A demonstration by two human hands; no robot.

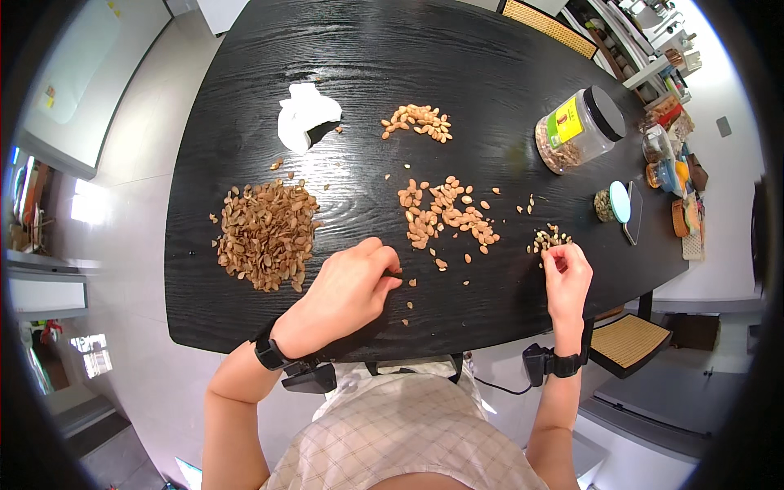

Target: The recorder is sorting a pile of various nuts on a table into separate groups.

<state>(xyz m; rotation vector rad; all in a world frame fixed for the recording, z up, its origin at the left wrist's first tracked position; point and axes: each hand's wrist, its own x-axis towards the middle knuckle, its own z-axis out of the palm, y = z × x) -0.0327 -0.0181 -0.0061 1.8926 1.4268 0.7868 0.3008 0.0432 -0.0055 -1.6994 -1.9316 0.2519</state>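
Note:
My left hand (354, 286) hovers over the front of a black wood-grain table (355, 229), thumb and forefinger curled close together. A nut fragment (412, 283) lies just beyond its fingertips; whether anything is between them is unclear. My right hand (566, 278) reaches a small pile of pale and dark kernels (541, 240), its fingertips bent down at the pile's near edge. What those fingers hold is hidden. Between the hands spread loose brown almond-like kernels (450, 211). Left of them lies a large heap of flat brown shells or skins (266, 236).
Paler nuts (422, 117) lie farther back, with crumpled white tissue (306, 116) to their left. A black-lidded clear plastic jar (572, 131) stands back right. Nearer are a small jar with a mint lid (619, 201) and a phone-like slab (634, 214). A woven-seat chair (631, 343) is right.

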